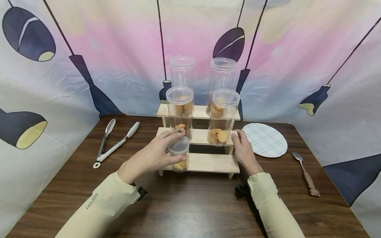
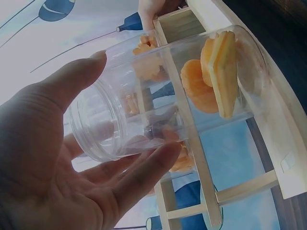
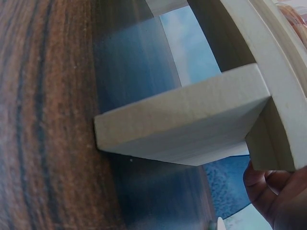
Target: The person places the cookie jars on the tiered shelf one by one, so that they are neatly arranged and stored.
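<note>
My left hand (image 1: 153, 152) holds a clear lidded jar (image 1: 180, 150) at the left end of the bottom step of a wooden tiered rack (image 1: 208, 162). In the left wrist view, thumb and fingers lie on opposite sides of that jar near its lid, and yellow-orange cookies (image 2: 223, 74) show at its base. My right hand (image 1: 244, 150) grips the right end of the rack's middle step; the right wrist view shows its fingers (image 3: 271, 184) under the board's end. Two taller jars of cookies, a left one (image 1: 180, 110) and a right one (image 1: 222, 115), stand on that middle step.
Two more clear jars, one left (image 1: 182, 74) and one right (image 1: 221, 77), stand on the top step. Metal tongs (image 1: 114, 143) lie spread on the left of the table (image 1: 190, 211). A checked oval mat (image 1: 266, 140) and a wooden-handled spoon (image 1: 306, 175) lie at right.
</note>
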Motion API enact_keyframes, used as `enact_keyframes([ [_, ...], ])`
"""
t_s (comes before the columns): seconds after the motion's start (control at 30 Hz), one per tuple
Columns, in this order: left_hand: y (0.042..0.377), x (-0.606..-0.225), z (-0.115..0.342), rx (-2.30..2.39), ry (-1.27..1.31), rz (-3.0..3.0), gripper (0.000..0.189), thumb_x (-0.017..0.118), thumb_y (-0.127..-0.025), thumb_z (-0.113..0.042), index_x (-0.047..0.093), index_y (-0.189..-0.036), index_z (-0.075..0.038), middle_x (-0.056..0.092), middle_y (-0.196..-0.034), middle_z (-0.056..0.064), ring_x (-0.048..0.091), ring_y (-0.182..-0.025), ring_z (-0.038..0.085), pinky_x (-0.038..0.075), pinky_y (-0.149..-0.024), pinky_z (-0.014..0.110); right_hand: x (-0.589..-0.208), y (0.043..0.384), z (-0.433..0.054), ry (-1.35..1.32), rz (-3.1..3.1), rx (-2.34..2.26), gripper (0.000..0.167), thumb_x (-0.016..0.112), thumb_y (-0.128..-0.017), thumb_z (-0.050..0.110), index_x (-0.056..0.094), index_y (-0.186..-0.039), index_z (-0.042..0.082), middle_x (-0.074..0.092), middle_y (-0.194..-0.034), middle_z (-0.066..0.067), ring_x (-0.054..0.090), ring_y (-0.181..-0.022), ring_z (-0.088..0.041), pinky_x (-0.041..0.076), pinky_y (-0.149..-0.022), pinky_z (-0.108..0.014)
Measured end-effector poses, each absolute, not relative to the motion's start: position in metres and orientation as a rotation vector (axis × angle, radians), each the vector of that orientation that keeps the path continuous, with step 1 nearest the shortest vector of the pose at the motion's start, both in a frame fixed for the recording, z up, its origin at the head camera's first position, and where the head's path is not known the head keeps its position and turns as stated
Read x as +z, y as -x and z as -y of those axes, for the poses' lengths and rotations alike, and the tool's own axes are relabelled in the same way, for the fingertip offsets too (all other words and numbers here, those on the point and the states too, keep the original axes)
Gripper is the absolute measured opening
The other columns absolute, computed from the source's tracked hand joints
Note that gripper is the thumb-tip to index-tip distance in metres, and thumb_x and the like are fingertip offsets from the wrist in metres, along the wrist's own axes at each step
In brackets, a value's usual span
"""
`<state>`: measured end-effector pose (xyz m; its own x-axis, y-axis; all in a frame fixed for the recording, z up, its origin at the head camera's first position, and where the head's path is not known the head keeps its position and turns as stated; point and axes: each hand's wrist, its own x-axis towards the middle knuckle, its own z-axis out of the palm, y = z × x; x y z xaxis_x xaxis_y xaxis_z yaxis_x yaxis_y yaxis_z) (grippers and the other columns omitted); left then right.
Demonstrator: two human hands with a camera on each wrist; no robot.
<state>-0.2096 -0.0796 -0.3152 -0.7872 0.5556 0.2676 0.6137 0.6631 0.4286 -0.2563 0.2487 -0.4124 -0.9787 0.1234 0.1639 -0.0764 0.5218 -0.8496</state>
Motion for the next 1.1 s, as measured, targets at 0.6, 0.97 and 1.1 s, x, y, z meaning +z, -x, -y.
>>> enact_keyframes([
  [0.6, 0.211, -0.316, 0.079, -0.814, 0.963, 2.763, 0.073, 0.080, -0.084, -0.039, 0.051, -0.146, -0.015, 0.052, -0.130, 0.012, 0.056, -0.087, 0.015, 0.050, -0.076, 0.033, -0.412, 0.257, -0.249, 0.035, 2.557, 1.430, 0.061, 0.032, -0.104, 0.055, 0.041, -0.147, 0.013, 0.053, -0.141, -0.018, 0.050, -0.130, -0.036, 0.036, -0.109, -0.054],
  [0.97, 0.204, -0.314, 0.086, -0.830, 0.910, 2.784, 0.094, 0.080, -0.077, -0.055, 0.036, -0.155, -0.026, 0.049, -0.139, 0.009, 0.055, -0.117, 0.023, 0.049, -0.094, 0.048, -0.415, 0.258, -0.249, 0.041, 2.576, 1.402, 0.061, 0.031, -0.104, 0.055, 0.041, -0.148, 0.014, 0.054, -0.141, -0.019, 0.049, -0.130, -0.038, 0.036, -0.109, -0.054],
  [1.1, 0.202, -0.308, 0.095, -0.897, 0.876, 2.775, 0.103, 0.084, -0.074, -0.052, 0.028, -0.158, -0.028, 0.047, -0.143, 0.008, 0.053, -0.123, 0.025, 0.049, -0.095, 0.050, -0.415, 0.258, -0.250, 0.027, 2.564, 1.407, 0.060, 0.032, -0.104, 0.055, 0.042, -0.146, 0.013, 0.055, -0.138, -0.018, 0.051, -0.127, -0.037, 0.038, -0.107, -0.054],
])
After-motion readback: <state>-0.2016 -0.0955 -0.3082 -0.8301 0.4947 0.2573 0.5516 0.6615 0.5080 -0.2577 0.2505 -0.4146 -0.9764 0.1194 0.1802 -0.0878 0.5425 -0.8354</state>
